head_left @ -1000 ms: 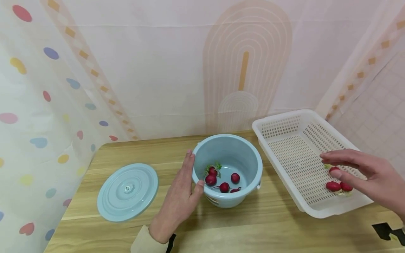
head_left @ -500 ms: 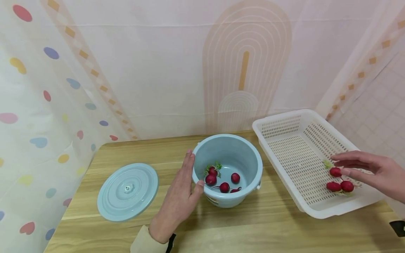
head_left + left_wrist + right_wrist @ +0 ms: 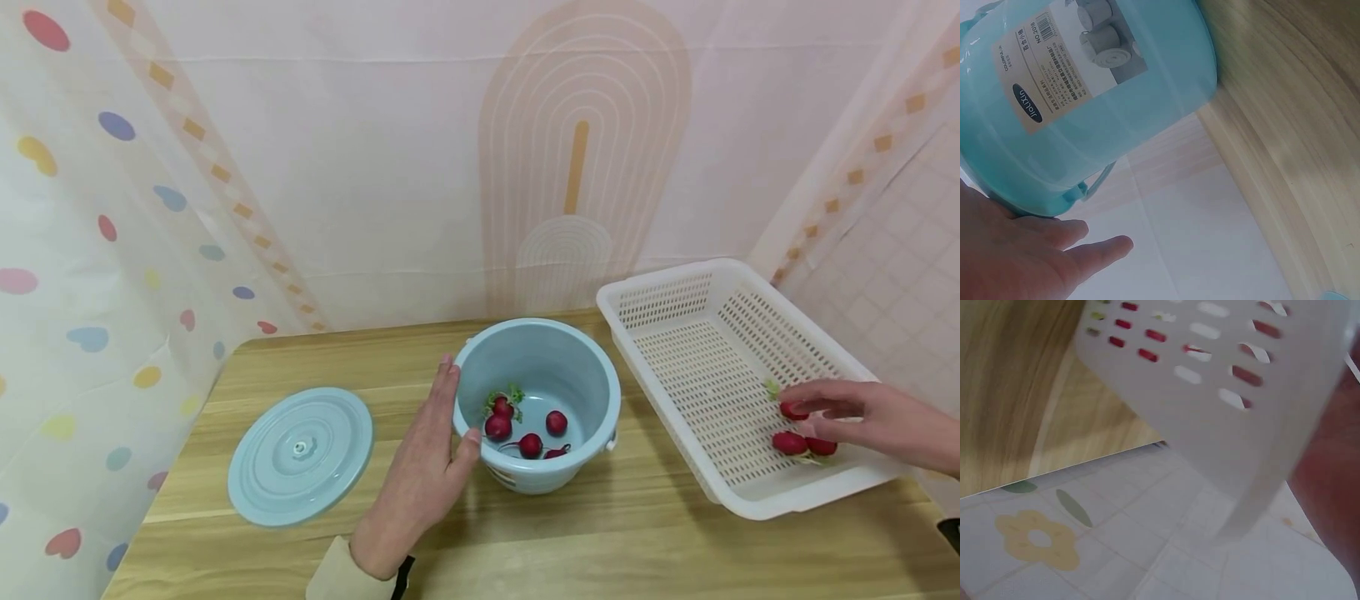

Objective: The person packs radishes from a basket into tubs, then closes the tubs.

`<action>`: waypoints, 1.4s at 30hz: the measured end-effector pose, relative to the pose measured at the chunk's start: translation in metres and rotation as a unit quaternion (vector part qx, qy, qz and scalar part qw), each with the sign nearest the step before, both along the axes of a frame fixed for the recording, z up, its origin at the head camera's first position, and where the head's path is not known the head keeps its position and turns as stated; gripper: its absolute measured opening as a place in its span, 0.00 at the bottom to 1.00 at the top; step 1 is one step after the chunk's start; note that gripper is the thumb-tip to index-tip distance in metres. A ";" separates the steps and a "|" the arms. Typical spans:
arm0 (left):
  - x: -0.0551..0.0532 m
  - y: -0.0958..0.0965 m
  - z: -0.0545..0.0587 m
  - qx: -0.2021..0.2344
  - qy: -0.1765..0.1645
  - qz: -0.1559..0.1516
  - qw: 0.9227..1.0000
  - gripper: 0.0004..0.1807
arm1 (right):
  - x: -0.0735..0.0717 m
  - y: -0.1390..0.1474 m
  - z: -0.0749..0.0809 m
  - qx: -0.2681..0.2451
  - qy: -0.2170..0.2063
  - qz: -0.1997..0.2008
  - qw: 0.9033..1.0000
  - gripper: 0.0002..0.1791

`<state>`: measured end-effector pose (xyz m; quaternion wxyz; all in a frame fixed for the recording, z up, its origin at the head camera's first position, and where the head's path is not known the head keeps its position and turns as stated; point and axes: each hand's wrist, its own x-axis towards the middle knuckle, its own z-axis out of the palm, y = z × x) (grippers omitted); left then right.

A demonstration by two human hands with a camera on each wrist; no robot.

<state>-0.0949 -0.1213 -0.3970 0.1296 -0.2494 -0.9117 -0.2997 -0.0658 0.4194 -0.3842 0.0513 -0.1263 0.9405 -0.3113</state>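
A light blue bucket [image 3: 600, 367] with several red radishes [image 3: 530, 446] inside it stands on the wooden table. My left hand [image 3: 420, 467] rests with straight fingers along the bucket's left rim. At the right is a white slotted plastic basket [image 3: 675, 433] with red radishes [image 3: 790, 442] near its front right corner. My right hand [image 3: 873, 417] reaches over the basket's right side, fingertips and thumb apart, right at a radish [image 3: 792, 411] with a bit of green leaf. In the right wrist view red shows through the basket's slots [image 3: 1150, 355]; the fingertips are hidden there.
A round light blue lid [image 3: 300, 454] lies on the wooden table [image 3: 570, 542], left of my left hand. Behind the table hangs a patterned cloth [image 3: 375, 167], with more of it along both sides. The bucket bears a printed label [image 3: 1047, 81].
My right hand first drew back to the right, then lowered and moved in to the radishes in the basket. The left hand has stayed at the bucket's rim.
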 end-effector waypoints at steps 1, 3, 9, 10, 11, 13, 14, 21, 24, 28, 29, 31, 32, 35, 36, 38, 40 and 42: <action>0.000 0.000 0.000 0.000 0.000 0.000 1.000 0.42 | -0.002 0.001 -0.002 -0.006 -0.008 0.015 1.000 0.17; 0.000 0.000 0.000 -0.001 -0.002 0.000 1.000 0.42 | -0.005 0.003 -0.006 -0.013 -0.020 0.034 0.999 0.18; 0.001 0.000 0.001 0.000 -0.007 0.002 1.000 0.42 | -0.013 0.001 -0.010 -0.002 -0.086 0.055 0.995 0.19; 0.001 0.000 0.001 0.000 -0.007 0.002 1.000 0.42 | -0.014 0.000 -0.010 0.006 -0.096 0.054 0.994 0.20; 0.001 0.000 0.001 0.000 -0.007 0.002 1.000 0.42 | -0.015 -0.001 -0.010 0.015 -0.105 0.054 0.993 0.22; 0.001 0.000 0.000 0.000 -0.006 0.002 1.000 0.42 | -0.017 -0.002 -0.010 0.033 -0.115 0.059 0.991 0.23; 0.001 0.000 0.000 0.001 -0.006 0.001 1.000 0.42 | -0.018 -0.001 -0.011 0.040 -0.117 0.062 0.990 0.23; 0.000 0.000 -0.001 0.006 -0.005 -0.002 1.000 0.42 | -0.019 -0.005 -0.017 0.107 -0.073 0.093 0.987 0.23; 0.000 0.000 -0.001 0.009 -0.006 -0.003 1.000 0.42 | -0.021 -0.009 -0.020 0.150 -0.039 0.117 0.981 0.23; 0.000 0.001 -0.001 0.010 -0.005 -0.004 1.000 0.42 | -0.024 -0.010 -0.020 0.154 -0.051 0.130 0.978 0.24; 0.000 0.001 0.000 0.010 -0.004 -0.005 1.000 0.42 | -0.024 -0.010 -0.020 0.144 -0.058 0.133 0.979 0.24; 0.000 0.001 0.000 0.010 -0.002 -0.005 1.000 0.42 | -0.025 -0.011 -0.019 0.121 -0.077 0.136 0.980 0.23; 0.000 0.001 0.000 0.010 -0.001 -0.005 1.000 0.42 | -0.025 -0.012 -0.019 0.107 -0.089 0.137 0.981 0.23; 0.000 0.001 0.000 0.009 -0.003 -0.004 1.000 0.42 | -0.025 -0.015 -0.018 0.077 -0.113 0.145 0.980 0.23; 0.000 0.001 0.000 0.008 -0.004 -0.003 1.000 0.42 | -0.025 -0.016 -0.018 0.072 -0.118 0.147 0.979 0.23; 0.000 0.000 0.000 0.008 -0.005 -0.001 1.000 0.42 | -0.025 -0.018 -0.018 0.063 -0.124 0.152 0.978 0.23; 0.000 0.000 -0.001 0.007 -0.007 -0.001 1.000 0.42 | -0.025 -0.019 -0.018 0.059 -0.129 0.157 0.977 0.23; -0.001 0.000 -0.001 0.007 -0.007 -0.001 1.000 0.42 | -0.025 -0.019 -0.017 0.058 -0.130 0.167 0.976 0.22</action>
